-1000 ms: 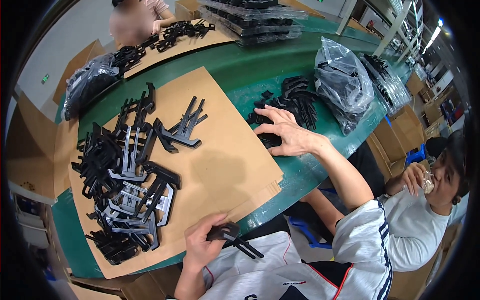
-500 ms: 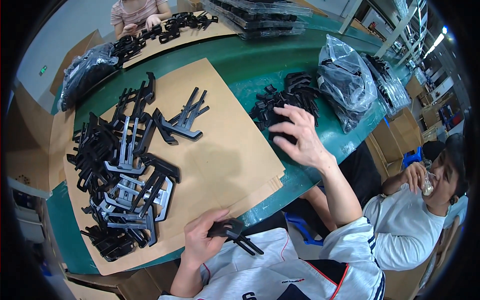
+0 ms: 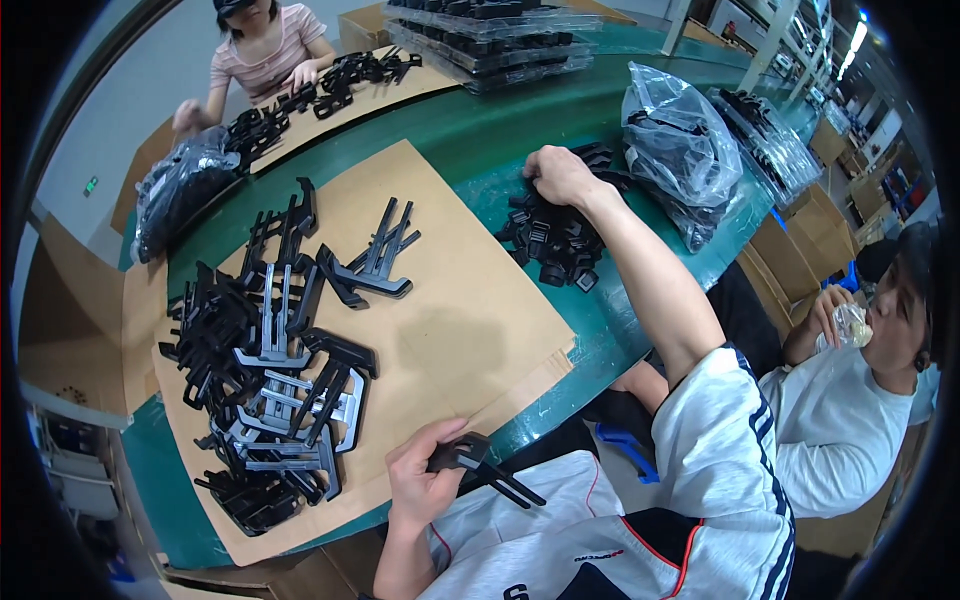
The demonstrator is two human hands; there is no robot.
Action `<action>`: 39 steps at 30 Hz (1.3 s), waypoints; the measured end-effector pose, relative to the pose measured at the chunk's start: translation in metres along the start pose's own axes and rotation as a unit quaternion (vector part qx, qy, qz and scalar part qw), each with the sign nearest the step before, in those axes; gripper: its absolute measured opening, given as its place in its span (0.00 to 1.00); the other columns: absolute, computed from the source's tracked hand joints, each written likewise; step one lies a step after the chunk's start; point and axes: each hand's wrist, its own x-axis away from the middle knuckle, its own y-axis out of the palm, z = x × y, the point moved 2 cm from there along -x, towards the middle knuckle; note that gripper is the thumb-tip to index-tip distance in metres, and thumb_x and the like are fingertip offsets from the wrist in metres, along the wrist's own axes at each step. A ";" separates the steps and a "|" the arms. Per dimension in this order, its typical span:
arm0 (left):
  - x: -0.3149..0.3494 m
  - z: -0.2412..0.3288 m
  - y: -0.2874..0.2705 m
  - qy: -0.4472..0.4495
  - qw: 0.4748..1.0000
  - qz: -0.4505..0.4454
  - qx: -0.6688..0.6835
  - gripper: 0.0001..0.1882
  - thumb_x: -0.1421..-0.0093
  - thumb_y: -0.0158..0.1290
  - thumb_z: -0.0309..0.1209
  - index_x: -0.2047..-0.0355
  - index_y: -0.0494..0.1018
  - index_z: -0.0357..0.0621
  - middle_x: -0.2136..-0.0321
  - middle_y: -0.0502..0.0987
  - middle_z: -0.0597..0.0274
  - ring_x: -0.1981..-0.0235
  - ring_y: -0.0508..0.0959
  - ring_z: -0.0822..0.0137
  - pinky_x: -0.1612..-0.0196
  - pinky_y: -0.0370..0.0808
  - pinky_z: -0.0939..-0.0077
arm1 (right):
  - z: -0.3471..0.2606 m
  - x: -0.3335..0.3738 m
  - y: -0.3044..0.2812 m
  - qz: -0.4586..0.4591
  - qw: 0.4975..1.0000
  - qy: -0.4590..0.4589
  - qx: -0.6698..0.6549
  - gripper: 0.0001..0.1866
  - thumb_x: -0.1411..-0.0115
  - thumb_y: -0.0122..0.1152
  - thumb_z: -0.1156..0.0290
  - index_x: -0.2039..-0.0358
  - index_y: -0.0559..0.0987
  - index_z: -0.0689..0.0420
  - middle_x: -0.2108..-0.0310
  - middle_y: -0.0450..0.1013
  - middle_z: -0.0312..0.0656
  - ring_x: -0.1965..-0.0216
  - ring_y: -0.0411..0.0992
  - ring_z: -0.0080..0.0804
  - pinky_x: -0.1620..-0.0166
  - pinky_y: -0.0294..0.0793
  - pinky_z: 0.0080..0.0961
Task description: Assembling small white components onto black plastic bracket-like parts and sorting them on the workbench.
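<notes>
The left hand (image 3: 424,478) grips a black two-pronged bracket (image 3: 472,453), prongs toward four o'clock. At its one o'clock, a pile of small black plastic pieces (image 3: 558,248) lies nearest the right hand (image 3: 566,178), fingers curled; whether holding one, I cannot tell.

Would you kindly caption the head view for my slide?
Left hand holds a black pronged part; right hand over black pieces.

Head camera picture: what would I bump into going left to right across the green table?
Big heap of black and grey parts, left hand, right hand, clear plastic bag.
</notes>
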 end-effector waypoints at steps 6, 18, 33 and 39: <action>-0.004 0.012 -0.001 0.003 0.999 -0.002 0.035 0.19 0.58 0.50 0.14 0.63 0.76 0.35 0.73 0.77 0.59 0.74 0.73 0.71 0.70 0.67 0.85 | -0.038 0.054 -0.046 0.066 0.984 0.020 -0.166 0.09 0.51 0.53 0.80 0.68 0.77 0.62 0.72 0.76 0.40 0.71 0.74 0.36 0.65 0.73 0.28; 0.003 0.046 -0.001 0.015 0.980 -0.092 0.177 0.13 0.49 0.57 0.28 0.64 0.78 0.35 0.59 0.74 0.52 0.78 0.65 0.75 0.76 0.60 0.86 | -0.153 0.255 -0.039 0.033 0.845 -0.096 -0.525 0.07 0.51 0.55 0.84 0.70 0.77 0.62 0.66 0.74 0.43 0.67 0.71 0.27 0.62 0.69 0.16; 0.015 0.017 0.013 -0.186 0.868 -0.214 0.407 0.11 0.45 0.52 0.23 0.62 0.78 0.38 0.65 0.74 0.57 0.79 0.67 0.77 0.76 0.57 0.89 | -0.166 0.270 -0.016 -0.168 0.617 0.066 -0.766 0.02 0.47 0.57 0.78 0.72 0.77 0.62 0.65 0.73 0.44 0.65 0.71 0.29 0.60 0.66 0.19; 0.015 0.016 0.014 -0.160 0.887 -0.142 0.409 0.11 0.44 0.51 0.24 0.61 0.77 0.34 0.60 0.72 0.56 0.80 0.67 0.76 0.76 0.60 0.88 | -0.166 0.271 -0.033 -0.114 0.696 0.183 -0.685 0.05 0.47 0.57 0.81 0.67 0.76 0.63 0.68 0.72 0.42 0.70 0.69 0.23 0.64 0.65 0.12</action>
